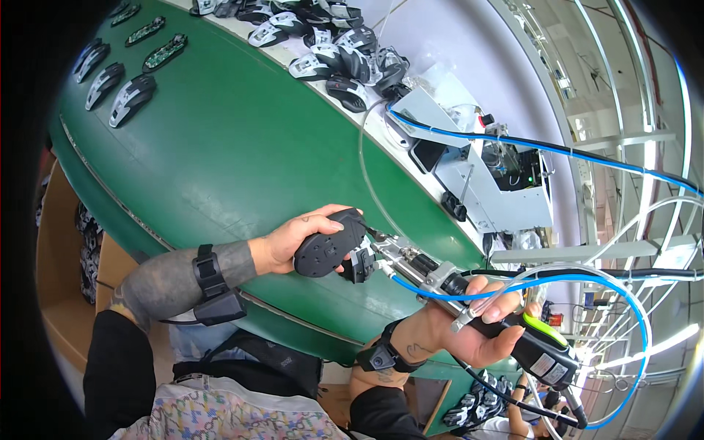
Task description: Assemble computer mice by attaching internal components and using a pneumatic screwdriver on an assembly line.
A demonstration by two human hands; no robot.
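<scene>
From the head view: left hand (290,246) wrapped around a black plastic computer mouse (330,242), underside turned up, held in the air above the green conveyor belt (220,154) near its front edge; fingers curled over the far side, thumb under, so clamped on the shell rather than spread; right hand (458,326) closed around the black barrel of a powered screwdriver with a lime-green cap (484,312), blue air hose (587,286) looping off it; metal tip pressed to the mouse's rear end. Best done, by judgement, with bit kept in line with the screw hole, mouse braced firm against the push, hose left slack. Left wrist bent inward, forearm coming from lower left, black strap at the wrist; right forearm rising from below, wrist cocked toward the left. Beyond: rows of unfinished mouse shells (121,88) on the belt, a heap of black and white mouse shells (330,44), a white metal machine box (491,176).
</scene>
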